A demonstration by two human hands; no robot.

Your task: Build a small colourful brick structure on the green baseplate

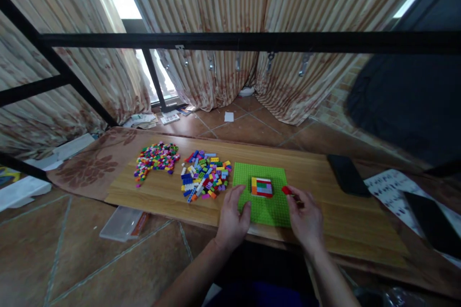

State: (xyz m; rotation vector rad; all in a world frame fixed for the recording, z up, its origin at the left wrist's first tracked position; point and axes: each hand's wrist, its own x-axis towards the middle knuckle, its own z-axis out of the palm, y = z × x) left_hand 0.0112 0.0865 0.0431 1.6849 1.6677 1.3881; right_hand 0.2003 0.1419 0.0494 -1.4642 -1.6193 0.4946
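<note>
My right hand (305, 213) pinches a small red toy brick (286, 190) over the right edge of the green baseplate (270, 213). A low rectangular build of coloured bricks (261, 187) sits near the middle of that plate, with red, orange, yellow, white and green parts showing. At the plate's lower left is my left hand (235, 213), thumb and fingers apart and nothing between them. Left of the plate lies a loose heap of mixed bricks (205, 175); farther left is a pile of smaller colourful pieces (156, 159).
The wooden board (306, 172) bears everything. A dark phone (348, 175) lies to the right, with a printed sheet (392, 192) and another dark device (432, 223) beyond. A black metal rail (230, 41) crosses in front of the curtains. A clear plastic box (120, 224) is on the floor.
</note>
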